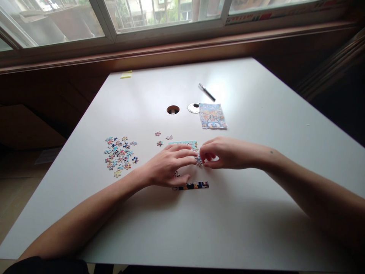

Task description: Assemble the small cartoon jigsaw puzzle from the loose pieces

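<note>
White table (242, 217): left hand (172, 163) spread over puzzle (194, 145); right hand (222, 153) at its 3 o'clock, can't tell grip. Align square, press flat.

No text could be read with certainty. Pale lettering (209, 107) ran along the top of the card (213, 116), short of the desk's (251, 217) far edge, too small to make out. Printing (241, 18) on the window (171, 33), beyond that edge, was also illegible.
</note>
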Tool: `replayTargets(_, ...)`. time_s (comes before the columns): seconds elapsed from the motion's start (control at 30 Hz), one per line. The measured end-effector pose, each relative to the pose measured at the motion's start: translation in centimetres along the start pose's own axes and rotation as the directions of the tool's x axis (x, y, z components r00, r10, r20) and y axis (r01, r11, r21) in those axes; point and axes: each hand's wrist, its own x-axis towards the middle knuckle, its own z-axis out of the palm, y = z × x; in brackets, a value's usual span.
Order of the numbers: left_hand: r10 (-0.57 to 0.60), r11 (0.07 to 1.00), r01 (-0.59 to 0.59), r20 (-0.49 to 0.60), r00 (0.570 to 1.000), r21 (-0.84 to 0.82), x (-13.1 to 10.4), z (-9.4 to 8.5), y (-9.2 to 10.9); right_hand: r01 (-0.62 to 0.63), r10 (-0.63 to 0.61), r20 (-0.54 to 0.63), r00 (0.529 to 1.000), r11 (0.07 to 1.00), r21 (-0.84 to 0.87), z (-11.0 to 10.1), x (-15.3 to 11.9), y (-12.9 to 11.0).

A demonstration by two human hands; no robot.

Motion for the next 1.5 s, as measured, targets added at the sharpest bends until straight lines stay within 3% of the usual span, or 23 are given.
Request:
replayTargets(0.3,0.045,0.998,-0.047,0.063,0.997,0.037,0.20,0.14,0.13,-0.045,0.046,0.023,0.999,0.998,-0.053,0.36,0.22,-0.61)
replayTargets(1.23,0.032,0.999,-0.034,0.069,0.997,0.024,0.34,0.06,0.25,-0.046,0.048,0.016,0.999,0.994,-0.097,0.47,0.34,-0.71)
replayTargets(1.5,0.029,0.999,-0.031,0.072,0.997,0.025,0.32,0.15,0.17,-0.032,0.029,-0.043,0.999,0.997,-0.070,0.49,0.25,-0.01)
